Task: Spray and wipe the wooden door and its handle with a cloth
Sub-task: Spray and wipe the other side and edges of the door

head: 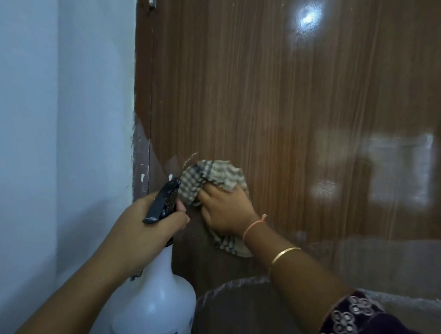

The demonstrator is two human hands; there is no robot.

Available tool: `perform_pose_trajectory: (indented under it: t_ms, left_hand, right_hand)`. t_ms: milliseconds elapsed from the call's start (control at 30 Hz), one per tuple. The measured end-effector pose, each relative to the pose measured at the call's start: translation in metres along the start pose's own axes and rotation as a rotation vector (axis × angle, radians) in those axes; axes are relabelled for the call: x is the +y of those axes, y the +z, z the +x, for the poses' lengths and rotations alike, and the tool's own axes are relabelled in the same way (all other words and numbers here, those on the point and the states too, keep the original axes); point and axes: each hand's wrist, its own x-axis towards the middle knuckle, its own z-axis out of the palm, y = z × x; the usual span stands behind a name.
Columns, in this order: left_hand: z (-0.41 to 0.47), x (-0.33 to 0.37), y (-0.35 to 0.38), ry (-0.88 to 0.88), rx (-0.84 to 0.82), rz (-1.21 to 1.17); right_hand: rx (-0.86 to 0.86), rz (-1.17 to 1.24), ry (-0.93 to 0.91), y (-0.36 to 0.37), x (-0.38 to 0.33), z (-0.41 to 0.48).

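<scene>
Upright wooden door (286, 89), brown vertical grain, glossy, glare patches upper right and right. Checked cloth (212, 176) bunched against lower part, near left edge. Pale wall (50, 122) adjoining left.

A pale blue painted wall (50, 122) fills the left side. Along its right edge runs a door frame (140, 167) with chipped, blotchy paint. Sheer, glittery fabric (382, 263) crosses the lower right corner.
</scene>
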Motion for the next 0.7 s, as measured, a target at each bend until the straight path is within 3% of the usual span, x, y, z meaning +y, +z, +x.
perform_pose_trajectory:
  t_ms: [233, 400, 500, 700]
  left_hand:
    - [0.001, -0.011, -0.025, -0.105, -0.026, 0.018]
    - [-0.024, 0.01, -0.027, 0.009, 0.125, 0.084]
    - [-0.017, 0.0, -0.032, 0.019, 0.2, 0.102]
    - [-0.015, -0.005, -0.039, 0.006, 0.252, 0.176]
  right_hand:
    - [0.115, -0.087, 0.567, -0.051, 0.076, 0.015]
    - [0.238, -0.179, 0.88, -0.042, 0.047, 0.043]
    - [0.144, -0.076, 0.816, -0.029, 0.013, 0.063]
    - [-0.013, 0.056, 0.385, 0.007, -0.039, 0.078]
